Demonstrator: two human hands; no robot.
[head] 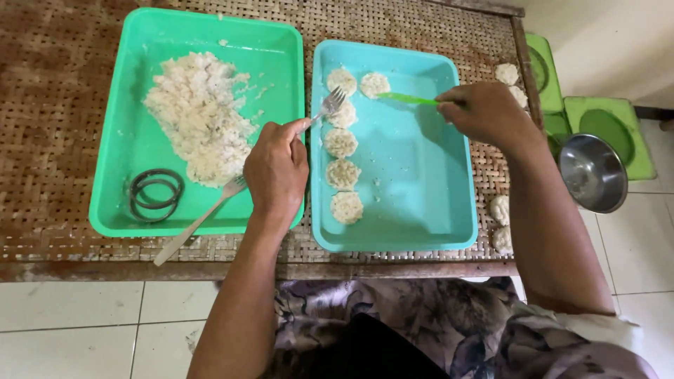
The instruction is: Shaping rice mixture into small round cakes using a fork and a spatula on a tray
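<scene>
Left hand (pixel 276 170) gripped a metal fork (pixel 328 107); right hand (pixel 483 109) gripped a green plastic stick (pixel 407 99). Both tips converged on the top pale round patties (pixel 358 83) in the blue rectangular plastic tray (pixel 421 189).

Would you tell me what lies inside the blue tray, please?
The blue tray holds six flat pale patties near its left wall, mostly in a column. Fork tines and a green tool partly cover two.

Soft, even daylight is filling the scene, brightest at the far right. Hands are casting only faint shadows. A metal bowl (pixel 593 172) is catching mild glare. Focus is holding sharp throughout; edges are bending slightly from wide-angle distortion.
</scene>
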